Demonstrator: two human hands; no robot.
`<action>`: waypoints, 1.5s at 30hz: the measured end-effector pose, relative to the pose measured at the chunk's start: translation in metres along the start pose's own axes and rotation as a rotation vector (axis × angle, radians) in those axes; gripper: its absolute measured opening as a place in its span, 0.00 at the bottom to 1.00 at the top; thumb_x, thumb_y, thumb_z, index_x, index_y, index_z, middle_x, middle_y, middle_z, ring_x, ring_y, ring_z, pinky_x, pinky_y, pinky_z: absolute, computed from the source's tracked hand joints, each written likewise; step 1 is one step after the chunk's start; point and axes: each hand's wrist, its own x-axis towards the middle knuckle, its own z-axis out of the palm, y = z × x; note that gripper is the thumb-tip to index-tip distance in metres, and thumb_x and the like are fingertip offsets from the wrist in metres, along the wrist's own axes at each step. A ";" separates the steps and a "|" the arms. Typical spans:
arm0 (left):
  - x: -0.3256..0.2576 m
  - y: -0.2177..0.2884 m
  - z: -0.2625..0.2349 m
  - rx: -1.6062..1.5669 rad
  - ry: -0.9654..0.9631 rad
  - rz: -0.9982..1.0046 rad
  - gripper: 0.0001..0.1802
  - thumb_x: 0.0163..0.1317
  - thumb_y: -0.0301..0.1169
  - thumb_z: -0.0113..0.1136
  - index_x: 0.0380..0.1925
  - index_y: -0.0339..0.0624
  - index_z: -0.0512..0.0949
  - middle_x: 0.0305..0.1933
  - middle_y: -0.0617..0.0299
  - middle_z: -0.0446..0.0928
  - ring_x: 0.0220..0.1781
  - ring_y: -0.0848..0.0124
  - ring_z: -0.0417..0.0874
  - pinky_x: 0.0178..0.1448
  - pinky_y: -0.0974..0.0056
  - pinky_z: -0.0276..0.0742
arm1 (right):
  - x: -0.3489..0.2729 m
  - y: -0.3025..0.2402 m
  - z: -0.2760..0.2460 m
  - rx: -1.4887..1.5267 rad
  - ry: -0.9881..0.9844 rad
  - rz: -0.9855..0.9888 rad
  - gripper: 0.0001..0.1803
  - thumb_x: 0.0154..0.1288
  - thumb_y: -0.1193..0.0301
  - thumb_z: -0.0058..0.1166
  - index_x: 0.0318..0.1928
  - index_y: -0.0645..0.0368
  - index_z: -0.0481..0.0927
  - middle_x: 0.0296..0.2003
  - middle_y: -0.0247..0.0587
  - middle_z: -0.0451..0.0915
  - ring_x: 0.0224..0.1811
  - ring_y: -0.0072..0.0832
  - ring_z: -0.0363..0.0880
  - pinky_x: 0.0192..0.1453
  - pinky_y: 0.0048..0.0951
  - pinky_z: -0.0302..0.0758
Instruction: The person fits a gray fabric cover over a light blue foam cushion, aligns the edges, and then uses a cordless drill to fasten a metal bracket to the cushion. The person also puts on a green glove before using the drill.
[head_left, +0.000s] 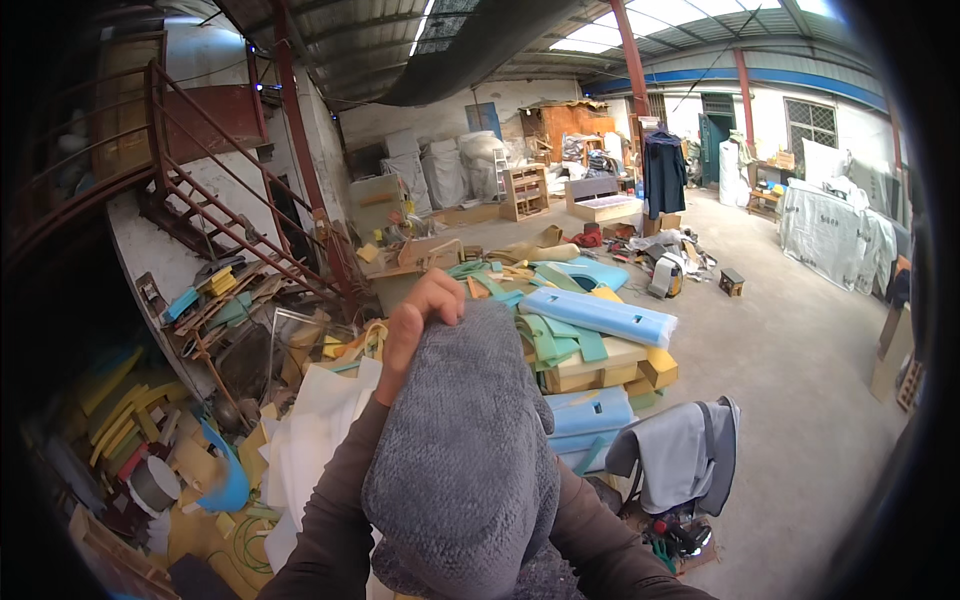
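My left hand [415, 320] is raised in front of the camera and grips the top edge of a thick grey fuzzy cloth [465, 450]. The cloth hangs down from that hand and fills the lower middle of the view. My left forearm in a brown sleeve rises from the lower edge. A second brown sleeve [600, 545] comes up from the lower right and goes behind the cloth, so my right hand is hidden.
A workshop floor with piles of blue, green and yellow foam offcuts [590, 330] lies ahead. White foam sheets [320, 430] sit at left, a grey jacket on a chair [685, 455] at right, a red metal staircase [220, 210] far left.
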 end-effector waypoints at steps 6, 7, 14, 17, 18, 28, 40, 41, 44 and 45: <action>-0.010 0.003 0.014 0.046 0.094 0.062 0.39 0.91 0.63 0.35 0.30 0.42 0.71 0.40 0.59 0.71 0.43 0.67 0.69 0.61 0.57 0.70 | 0.000 0.000 0.005 -0.007 0.007 0.018 0.28 0.78 0.72 0.64 0.74 0.68 0.78 0.66 0.54 0.84 0.68 0.44 0.85 0.72 0.38 0.81; -0.008 0.006 0.009 -0.003 0.034 0.029 0.39 0.91 0.62 0.35 0.28 0.42 0.69 0.38 0.60 0.70 0.42 0.67 0.69 0.61 0.56 0.70 | 0.001 0.000 0.005 -0.006 0.009 0.019 0.28 0.78 0.72 0.64 0.74 0.68 0.78 0.66 0.54 0.84 0.68 0.44 0.85 0.72 0.38 0.81; -0.002 0.015 0.015 -0.387 0.151 0.061 0.37 0.93 0.57 0.36 0.22 0.47 0.60 0.26 0.66 0.61 0.28 0.69 0.57 0.44 0.58 0.66 | 0.007 -0.008 0.009 0.003 0.011 0.029 0.29 0.78 0.73 0.64 0.75 0.67 0.78 0.67 0.53 0.83 0.68 0.43 0.84 0.72 0.37 0.81; -0.004 0.009 0.028 -0.554 0.454 0.061 0.36 0.93 0.55 0.37 0.22 0.49 0.56 0.25 0.68 0.57 0.29 0.70 0.55 0.40 0.60 0.61 | -0.005 -0.014 0.015 0.035 0.010 0.047 0.29 0.78 0.73 0.64 0.75 0.67 0.78 0.67 0.53 0.83 0.69 0.43 0.84 0.72 0.37 0.81; -0.003 0.009 0.028 -0.433 0.435 0.071 0.36 0.93 0.54 0.36 0.22 0.49 0.57 0.26 0.67 0.58 0.29 0.70 0.56 0.40 0.60 0.60 | -0.011 -0.015 0.017 0.048 0.005 0.056 0.29 0.78 0.73 0.64 0.75 0.67 0.78 0.67 0.52 0.83 0.69 0.43 0.84 0.72 0.37 0.81; -0.054 0.155 0.030 0.374 -0.110 0.270 0.27 0.86 0.51 0.50 0.32 0.41 0.78 0.41 0.54 0.80 0.43 0.58 0.79 0.52 0.55 0.74 | -0.026 -0.029 0.031 0.180 -0.068 0.091 0.29 0.78 0.73 0.65 0.75 0.67 0.77 0.68 0.52 0.82 0.69 0.42 0.84 0.73 0.37 0.81; -0.060 0.165 0.020 0.322 0.327 0.295 0.24 0.86 0.42 0.51 0.28 0.41 0.70 0.35 0.56 0.76 0.38 0.63 0.73 0.47 0.56 0.70 | -0.030 -0.043 0.072 0.491 -0.145 0.075 0.30 0.78 0.73 0.66 0.76 0.67 0.77 0.69 0.50 0.81 0.70 0.41 0.83 0.73 0.37 0.80; -0.060 0.181 0.022 0.453 0.289 0.275 0.23 0.86 0.42 0.52 0.30 0.40 0.71 0.38 0.55 0.77 0.39 0.63 0.73 0.49 0.56 0.72 | -0.022 -0.044 0.074 0.519 -0.166 0.073 0.30 0.78 0.73 0.66 0.76 0.67 0.77 0.69 0.50 0.81 0.70 0.41 0.83 0.73 0.37 0.80; -0.059 0.224 0.036 0.952 0.072 0.136 0.20 0.72 0.42 0.74 0.38 0.38 0.75 0.45 0.51 0.79 0.41 0.56 0.76 0.52 0.54 0.77 | -0.002 -0.049 0.083 0.596 -0.234 0.072 0.30 0.78 0.73 0.66 0.76 0.67 0.76 0.69 0.50 0.81 0.70 0.40 0.83 0.74 0.37 0.80; -0.059 0.233 0.039 1.171 0.026 0.062 0.22 0.69 0.41 0.78 0.40 0.38 0.75 0.45 0.50 0.78 0.41 0.55 0.77 0.52 0.53 0.77 | 0.002 -0.051 0.088 0.623 -0.253 0.076 0.30 0.78 0.73 0.66 0.76 0.67 0.76 0.69 0.50 0.81 0.70 0.40 0.83 0.74 0.37 0.80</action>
